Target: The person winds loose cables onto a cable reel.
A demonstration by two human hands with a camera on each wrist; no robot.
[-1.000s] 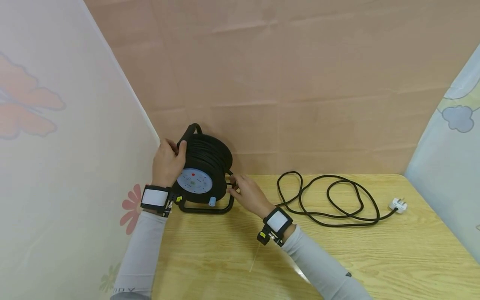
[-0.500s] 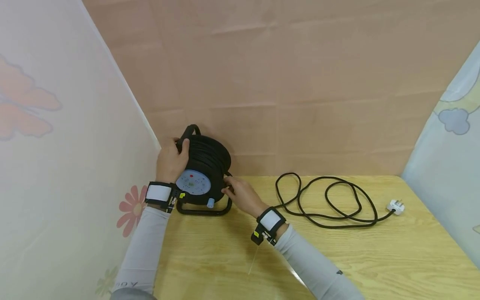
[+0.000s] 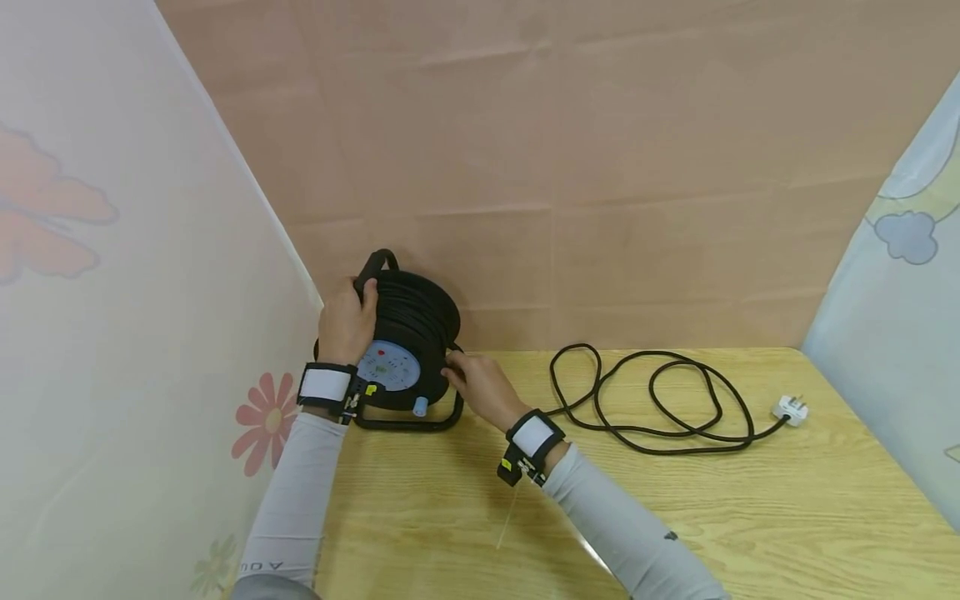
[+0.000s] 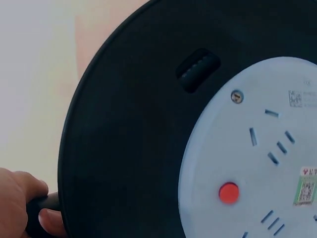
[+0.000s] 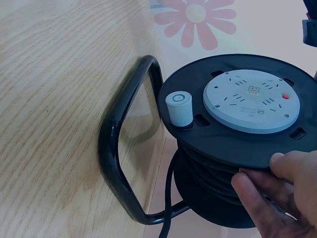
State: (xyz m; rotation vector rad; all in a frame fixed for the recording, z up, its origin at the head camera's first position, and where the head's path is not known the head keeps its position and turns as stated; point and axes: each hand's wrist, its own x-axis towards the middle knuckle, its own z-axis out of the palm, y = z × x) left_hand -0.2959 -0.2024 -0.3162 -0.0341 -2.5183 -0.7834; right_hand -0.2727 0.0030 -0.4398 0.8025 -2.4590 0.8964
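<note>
A black cable reel (image 3: 435,350) stands on its tubular frame (image 3: 408,426) at the back left of the table. Its pale blue socket panel (image 3: 388,365) has a red button, and a pale knob (image 5: 179,108) sticks out near the rim. My left hand (image 3: 347,323) grips the reel's black handle (image 3: 369,272) at the upper left; in the left wrist view its fingers curl round it. At the reel's right side, my right hand (image 3: 486,387) pinches the front disc's rim, thumb at the edge and fingers beneath, beside the wound cable (image 5: 213,171). The head view hides those fingertips partly.
Loose black cable (image 3: 667,451) lies in loops across the right of the wooden table (image 3: 675,533), ending in a white plug (image 3: 791,410). A brown covering (image 3: 555,167) rises behind; a flowered white wall (image 3: 172,333) stands close on the left.
My right hand has shifted slightly left, from beside the cable and frame onto the reel's rim. My left hand has closed further round the handle. The loose cable lies the same.
</note>
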